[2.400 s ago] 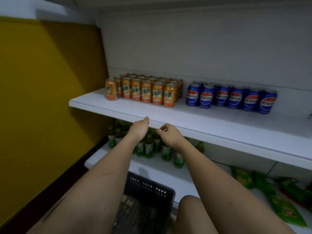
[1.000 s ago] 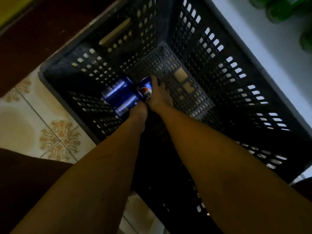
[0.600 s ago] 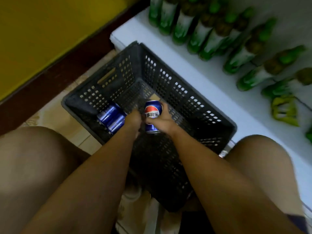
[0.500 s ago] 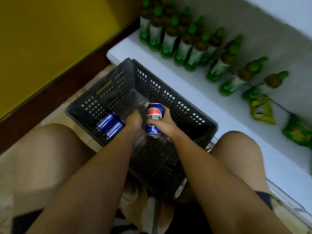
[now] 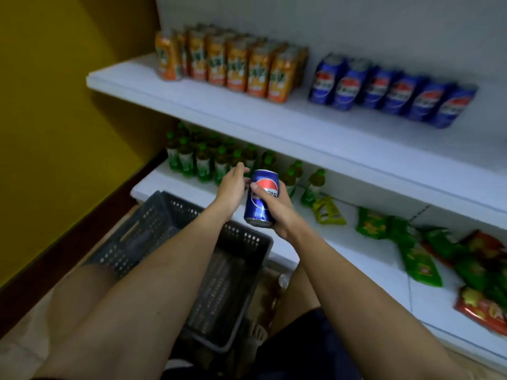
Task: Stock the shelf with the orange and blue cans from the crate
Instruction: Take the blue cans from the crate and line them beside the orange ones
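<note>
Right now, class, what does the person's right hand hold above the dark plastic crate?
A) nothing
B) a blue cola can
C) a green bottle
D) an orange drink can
B: the right hand grips a blue cola can upright above the dark plastic crate; the left hand beside it holds nothing.

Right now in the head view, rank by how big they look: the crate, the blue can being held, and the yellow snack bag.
1. crate
2. blue can, though nearer the camera
3. yellow snack bag
</note>
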A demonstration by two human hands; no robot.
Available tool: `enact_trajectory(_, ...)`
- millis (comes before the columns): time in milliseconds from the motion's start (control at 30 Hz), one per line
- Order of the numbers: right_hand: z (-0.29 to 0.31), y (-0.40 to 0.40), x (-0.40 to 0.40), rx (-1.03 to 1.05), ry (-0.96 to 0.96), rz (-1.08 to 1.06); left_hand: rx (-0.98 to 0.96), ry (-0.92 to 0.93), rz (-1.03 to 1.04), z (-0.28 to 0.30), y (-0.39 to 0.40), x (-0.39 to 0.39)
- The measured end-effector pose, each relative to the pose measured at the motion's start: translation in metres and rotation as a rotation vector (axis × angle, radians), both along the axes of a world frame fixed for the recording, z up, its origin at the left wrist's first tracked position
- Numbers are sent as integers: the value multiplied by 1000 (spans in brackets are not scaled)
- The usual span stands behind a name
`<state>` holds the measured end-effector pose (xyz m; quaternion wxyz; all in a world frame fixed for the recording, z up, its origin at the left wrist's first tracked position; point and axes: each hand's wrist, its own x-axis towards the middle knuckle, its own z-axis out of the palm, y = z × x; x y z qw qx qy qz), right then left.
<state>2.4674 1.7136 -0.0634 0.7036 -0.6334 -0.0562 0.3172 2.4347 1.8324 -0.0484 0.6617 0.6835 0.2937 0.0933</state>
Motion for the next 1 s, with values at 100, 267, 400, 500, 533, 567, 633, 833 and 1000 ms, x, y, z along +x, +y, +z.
enact_trajectory(100, 40, -21, 24, 8, -99, -31, 147, -137, -60, 38, -15, 30)
enact_trajectory(267, 91, -51, 60, 27, -172, -139, 354, -299, -115, 75, -32, 80)
enact_trajectory(400, 115, -73, 91, -2, -231, -238, 702, -189, -243, 76, -34, 125)
enact_trajectory(500, 121, -82, 116, 4, -243, -317, 957, -36, -337, 70, -39, 153)
enact_trajectory(533, 120, -84, 125, 3, -247, -342, 1032, 15, -369, 68, -42, 161)
enact_trajectory(567, 120, -86, 133, 0, -254, -364, 1087, 53, -398, 68, -46, 169)
enact_trajectory(633, 116, -90, 148, -9, -271, -400, 1136, 106, -471, 69, -56, 184)
enact_trajectory(833, 107, -94, 207, -11, -373, -500, 1251, 179, -631, 53, -66, 214)
enact_trajectory(1000, 102, -91, 270, -36, -425, -580, 1292, 194, -632, 47, -64, 217)
